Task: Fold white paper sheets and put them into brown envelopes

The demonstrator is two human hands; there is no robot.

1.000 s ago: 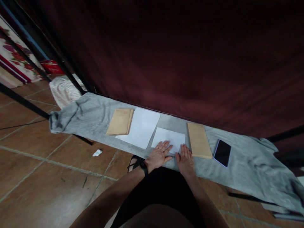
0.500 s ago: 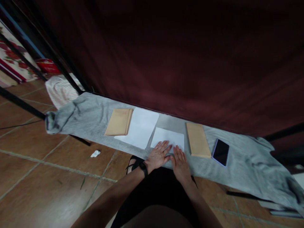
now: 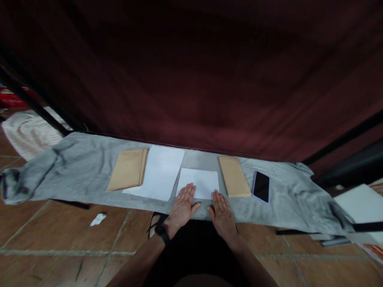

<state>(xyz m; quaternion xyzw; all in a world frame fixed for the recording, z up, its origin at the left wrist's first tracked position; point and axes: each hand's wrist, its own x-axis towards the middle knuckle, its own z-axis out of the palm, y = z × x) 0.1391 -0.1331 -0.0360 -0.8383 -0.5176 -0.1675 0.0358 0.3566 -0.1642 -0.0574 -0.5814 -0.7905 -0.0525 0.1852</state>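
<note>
My left hand lies flat, fingers stretched out, on the near left corner of a small folded white sheet. My right hand lies flat and open on the grey cloth at the sheet's near right corner. A dark band circles my left wrist. Neither hand holds anything. The sheet rests in the middle of the cloth-covered surface.
A larger white sheet and a stack of tan envelopes lie to the left. Another tan envelope stack and a black phone lie to the right. A dark red curtain hangs behind. A paper scrap sits on the tiled floor.
Both hands slid back toward me, from the sheet's middle to its near edge. The view swung left, so everything shifted in the picture.
</note>
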